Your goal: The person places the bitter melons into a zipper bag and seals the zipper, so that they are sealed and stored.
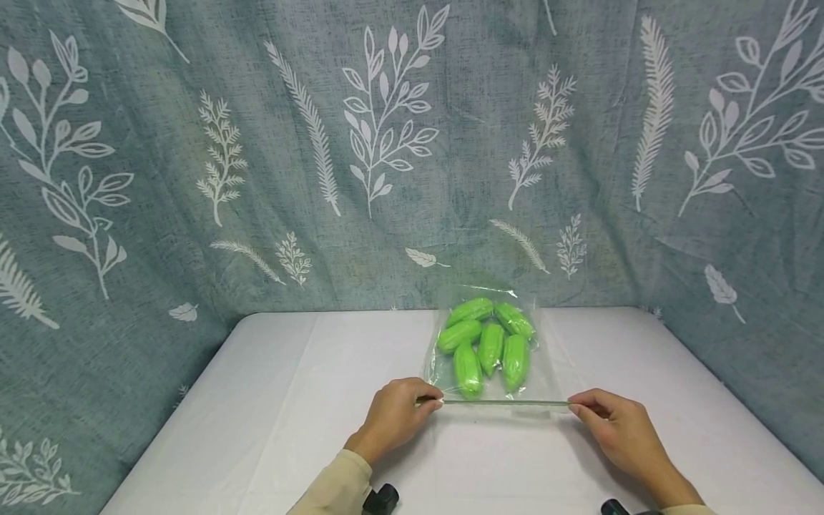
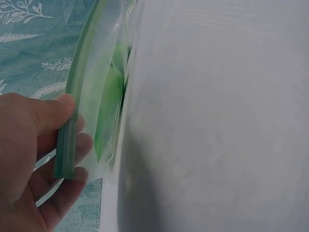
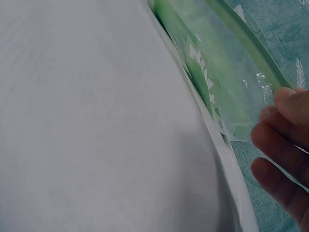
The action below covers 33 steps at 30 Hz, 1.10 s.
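A clear zip bag (image 1: 547, 372) lies on the white table with several bright green, elongated vegetable-like pieces (image 1: 468, 370) inside. Its green zip strip (image 1: 505, 403) runs straight along the near edge, raised off the cloth. My left hand (image 1: 400, 415) pinches the left end of this strip between thumb and fingers; the left wrist view shows the ribbed strip (image 2: 72, 111) under the thumb. At the opposite end, my right hand (image 1: 618, 433) pinches the corner. In the right wrist view, the thumb and index finger hold that corner while the other fingers (image 3: 273, 176) spread loosely below.
A white cloth covers the table (image 1: 290, 400). Behind it and at both sides hangs a blue-green curtain (image 1: 450, 214) with white leaf prints. Dark wrist devices (image 1: 381, 498) show at the lower edge of the head view.
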Tool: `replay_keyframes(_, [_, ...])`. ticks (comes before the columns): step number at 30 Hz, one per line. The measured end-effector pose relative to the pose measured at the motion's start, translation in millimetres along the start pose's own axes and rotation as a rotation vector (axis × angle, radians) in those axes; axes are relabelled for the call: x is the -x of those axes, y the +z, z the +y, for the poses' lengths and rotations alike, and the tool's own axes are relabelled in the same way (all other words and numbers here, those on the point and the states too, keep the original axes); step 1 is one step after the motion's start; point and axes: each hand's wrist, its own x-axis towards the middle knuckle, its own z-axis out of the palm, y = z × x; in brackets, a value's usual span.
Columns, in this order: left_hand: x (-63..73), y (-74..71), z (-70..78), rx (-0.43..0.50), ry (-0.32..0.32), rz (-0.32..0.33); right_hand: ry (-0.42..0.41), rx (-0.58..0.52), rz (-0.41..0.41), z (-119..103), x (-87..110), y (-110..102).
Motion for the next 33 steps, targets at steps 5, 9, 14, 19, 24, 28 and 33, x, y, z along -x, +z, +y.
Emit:
replay_keyframes(5, [0.4,-1.5,-2.2,0.0,-0.006,-0.001,0.0,0.003,-0.003,0.8,-0.1,0.1])
replay_keyframes(9, [1.2,-2.8,-4.5,0.006,-0.017,-0.008,0.006,0.008,-0.002,1.5,0.0,-0.1])
replay_keyframes(14, [1.8,-6.0,-6.5,0.048,-0.019,-0.014,0.009,0.016,-0.003,1.7,0.0,-0.6])
replay_keyframes(19, [2.0,-8.8,-9.1,0.113,-0.018,-0.022,0.01,0.028,-0.006,1.9,0.0,-1.0])
replay_keyframes(24, [2.4,-10.9,-11.9,0.138,-0.022,-0.02,0.004,0.032,-0.003,1.7,-0.7,-0.5])
replay_keyframes(28, [3.5,-11.4,-14.9,0.145,-0.024,-0.019,0.014,0.037,-0.005,1.5,-0.5,-0.1])
replay_keyframes(33, [5.6,-12.0,-17.3,0.164,-0.021,-0.005,0.024,0.042,-0.011,1.9,-0.5,0.1])
